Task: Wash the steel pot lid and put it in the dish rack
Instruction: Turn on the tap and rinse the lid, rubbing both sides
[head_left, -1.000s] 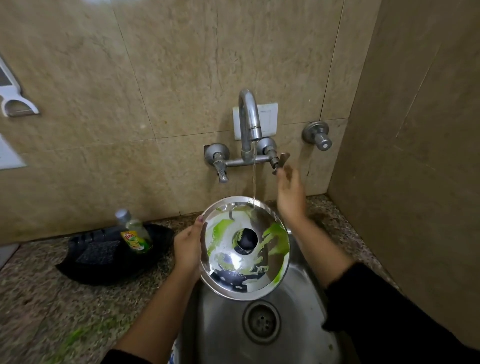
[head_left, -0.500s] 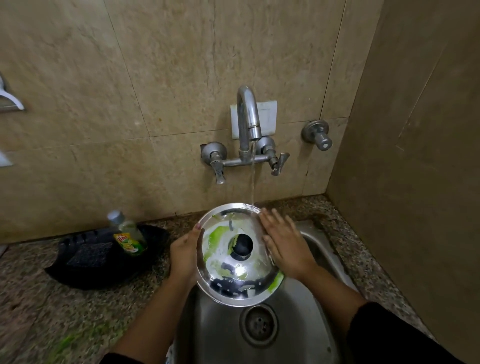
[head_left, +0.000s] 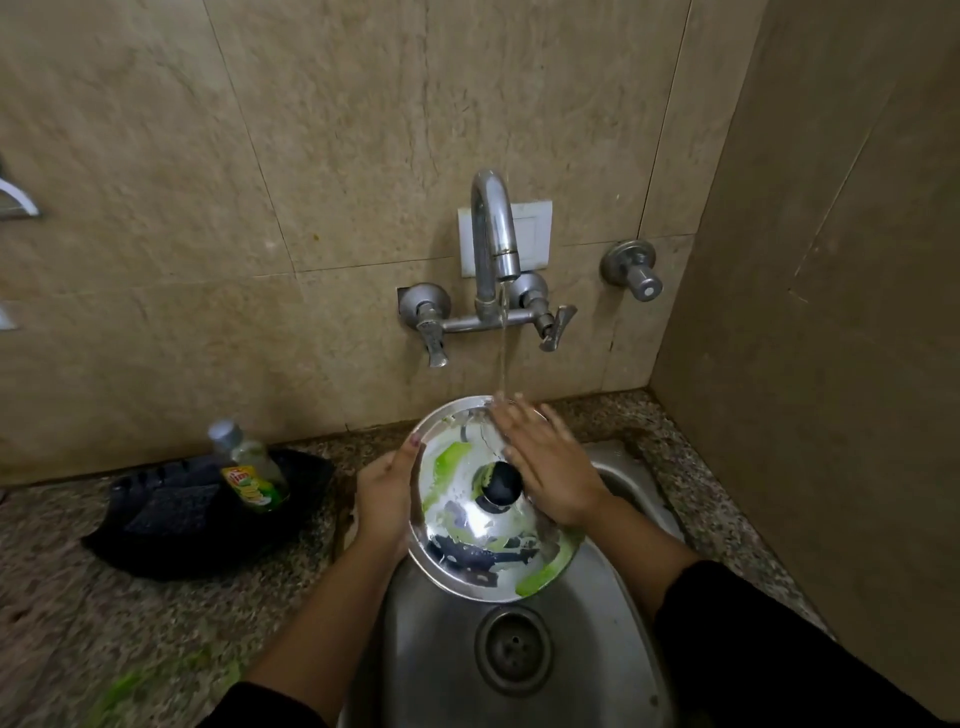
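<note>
The steel pot lid (head_left: 470, 545) with a black knob and streaks of green soap is held tilted over the sink (head_left: 571, 654), under a thin stream of water from the tap (head_left: 491, 249). My left hand (head_left: 384, 499) grips the lid's left rim, thumb on top. My right hand (head_left: 545, 462) lies flat on the lid's upper right face with straight fingers, its fingertips in the water stream. No dish rack is in view.
A dish soap bottle (head_left: 249, 467) stands in a black holder (head_left: 197, 514) on the granite counter left of the sink. Green soap is smeared on the counter (head_left: 124, 691) at the lower left. Tiled walls close the back and the right side.
My right hand left the tap's right handle, came down onto the lid and slid up toward its far rim. Water keeps running. The left hand keeps its hold.
</note>
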